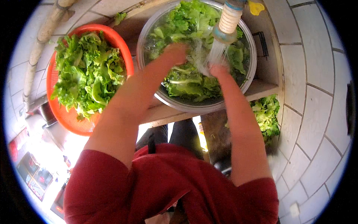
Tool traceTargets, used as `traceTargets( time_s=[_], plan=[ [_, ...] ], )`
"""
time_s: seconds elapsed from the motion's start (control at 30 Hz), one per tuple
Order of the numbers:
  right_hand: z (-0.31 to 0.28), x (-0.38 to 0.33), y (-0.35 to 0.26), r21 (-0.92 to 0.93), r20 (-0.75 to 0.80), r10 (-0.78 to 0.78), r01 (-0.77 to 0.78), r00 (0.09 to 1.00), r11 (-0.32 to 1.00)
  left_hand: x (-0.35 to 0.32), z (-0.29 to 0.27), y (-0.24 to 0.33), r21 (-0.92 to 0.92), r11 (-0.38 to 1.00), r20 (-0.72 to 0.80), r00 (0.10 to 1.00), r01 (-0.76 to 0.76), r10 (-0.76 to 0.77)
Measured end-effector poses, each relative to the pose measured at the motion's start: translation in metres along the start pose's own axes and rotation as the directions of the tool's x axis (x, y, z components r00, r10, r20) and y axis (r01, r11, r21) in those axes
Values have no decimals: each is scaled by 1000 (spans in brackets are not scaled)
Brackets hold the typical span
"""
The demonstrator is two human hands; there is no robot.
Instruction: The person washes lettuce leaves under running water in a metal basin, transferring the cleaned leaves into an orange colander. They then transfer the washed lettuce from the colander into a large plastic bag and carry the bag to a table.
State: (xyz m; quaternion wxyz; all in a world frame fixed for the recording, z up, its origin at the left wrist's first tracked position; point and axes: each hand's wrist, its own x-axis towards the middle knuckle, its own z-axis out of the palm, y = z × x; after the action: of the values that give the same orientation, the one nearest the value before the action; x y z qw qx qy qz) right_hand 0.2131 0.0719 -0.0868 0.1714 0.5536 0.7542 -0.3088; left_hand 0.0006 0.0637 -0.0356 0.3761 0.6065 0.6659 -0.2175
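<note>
While water pours from a tap into a clear bowl of lettuce on a wooden ledge, a person's left hand and right hand press into the leaves; blur hides whether either hand's fingers grip anything. More lettuce fills an orange colander just beside the bowl.
</note>
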Motion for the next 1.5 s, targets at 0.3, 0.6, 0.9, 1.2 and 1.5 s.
traceTargets(
  time_s=[0.3,0.6,0.9,1.2,1.5],
  plan=[
    [-154,-106,1,648,-293,-208,354,933,674,-116,-92,-57,-794,491,-219,923,-357,317],
    [-64,-46,3,-208,-70,27,-41,997,977,-50,-27,-27,-113,993,-207,977,24,-47],
    [18,10,10,556,247,-9,-134,969,820,8,22,-27,-924,352,201,973,152,109],
    [-67,-92,-81,856,-258,-111,280,960,435,-104,-52,-27,-976,123,-142,950,-182,277],
    [-120,-138,-160,759,-490,-142,501,860,417,-200,-111,-60,-877,195,-374,880,-438,293]
  ],
)
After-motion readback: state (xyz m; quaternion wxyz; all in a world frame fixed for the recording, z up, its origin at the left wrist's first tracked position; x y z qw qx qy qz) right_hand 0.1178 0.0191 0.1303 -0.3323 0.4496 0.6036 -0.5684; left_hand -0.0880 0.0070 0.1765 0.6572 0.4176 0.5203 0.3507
